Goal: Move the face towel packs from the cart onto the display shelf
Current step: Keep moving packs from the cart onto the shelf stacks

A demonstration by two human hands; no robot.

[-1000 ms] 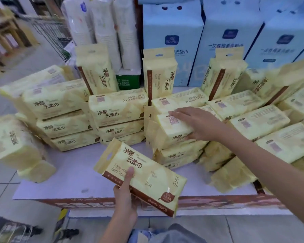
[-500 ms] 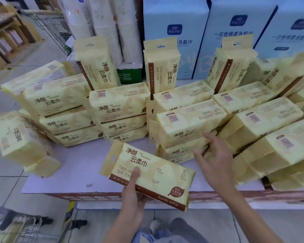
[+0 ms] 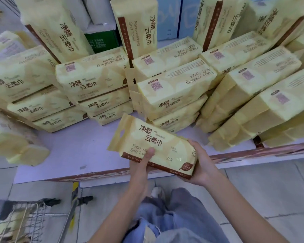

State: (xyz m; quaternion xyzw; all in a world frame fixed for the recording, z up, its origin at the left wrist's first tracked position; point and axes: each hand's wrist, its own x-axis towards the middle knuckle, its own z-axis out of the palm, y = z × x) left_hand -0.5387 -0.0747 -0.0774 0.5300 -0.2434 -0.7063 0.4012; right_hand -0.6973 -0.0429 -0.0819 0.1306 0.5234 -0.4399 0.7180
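A yellow face towel pack [image 3: 158, 142] with brown trim hangs just above the front of the low display shelf [image 3: 77, 146]. My left hand [image 3: 142, 165] grips its near edge, thumb on top of the printed face. My right hand [image 3: 203, 163] holds its right end from the side and below. Several stacks of like packs [image 3: 98, 85] lie flat on the shelf behind, with more standing upright [image 3: 137, 28] at the back. The wire cart [image 3: 25, 220] shows at the bottom left, yellow packs visible inside.
A leaning pile of packs [image 3: 263, 106] crowds the shelf's right side. One pack [image 3: 16, 142] overhangs the left edge. Blue boxes [image 3: 175, 18] and a green box [image 3: 102, 41] stand behind. Bare shelf surface lies left of the held pack. My legs and tiled floor are below.
My right hand left the stacked packs, came down and took the right end of the pack my left hand holds. The view has moved closer to the shelf.
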